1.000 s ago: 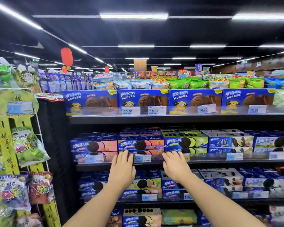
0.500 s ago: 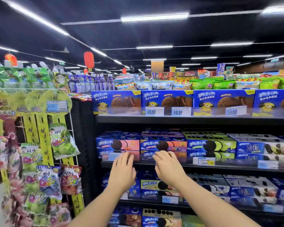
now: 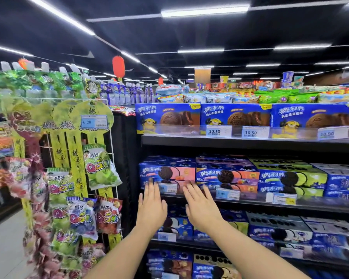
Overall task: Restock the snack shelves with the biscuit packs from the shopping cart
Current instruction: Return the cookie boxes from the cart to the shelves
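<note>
Left hand (image 3: 151, 206) and right hand (image 3: 201, 208) slid left to pink biscuit packs (image 3: 169, 172)

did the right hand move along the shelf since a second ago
Yes. The right hand went left along the black shelf: it was below the blue-and-green biscuit box, now it reaches the blue-and-pink biscuit box.

Supermarket aisle under a black ceiling (image 3: 189, 31) crossed by long white strip lights (image 3: 205, 10) that run into the distance. Red paper lanterns (image 3: 118, 66) hang from it. A black shelving unit (image 3: 250, 143) fills the right side, its top heaped with goods. Against its left end stands a wire rack (image 3: 77, 158) with yellow-green card strips and hanging sweet bags. Pale, smooth floor (image 3: 2, 248) shows at lower left, blurred.
</note>
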Demonstrator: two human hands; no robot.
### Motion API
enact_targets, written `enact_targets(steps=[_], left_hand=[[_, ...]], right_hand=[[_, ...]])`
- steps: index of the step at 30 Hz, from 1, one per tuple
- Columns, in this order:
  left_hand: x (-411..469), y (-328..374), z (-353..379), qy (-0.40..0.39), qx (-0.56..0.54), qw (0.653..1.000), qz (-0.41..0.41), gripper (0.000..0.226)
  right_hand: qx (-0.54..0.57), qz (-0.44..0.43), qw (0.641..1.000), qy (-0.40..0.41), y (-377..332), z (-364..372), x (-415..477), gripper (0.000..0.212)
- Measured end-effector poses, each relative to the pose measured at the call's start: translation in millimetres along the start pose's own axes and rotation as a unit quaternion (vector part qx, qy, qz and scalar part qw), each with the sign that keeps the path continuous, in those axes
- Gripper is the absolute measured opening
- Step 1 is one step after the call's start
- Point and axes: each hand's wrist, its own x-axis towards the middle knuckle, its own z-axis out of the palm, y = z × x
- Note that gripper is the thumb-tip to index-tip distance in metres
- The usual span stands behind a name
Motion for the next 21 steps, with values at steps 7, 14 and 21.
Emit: enact_targets(steps=[7, 14, 21], left_hand=[[-16, -7, 13, 0.036, 0.009, 0.999, 0.028, 0.072], [-74, -31, 63, -0.012, 0.001, 0.997, 0.073, 0.068], [-89, -49, 105, -0.128, 0.022, 0.991, 0.024, 0.066]], right_hand=[[-0.005, -0.018, 0.999, 0.028, -4, 10, -14, 0.064], [0.009, -0.065, 0.998, 0.003, -28, 47, -61, 0.064], [0.050, -0.006, 0.990, -0.133, -42, 109, -78, 0.065]])
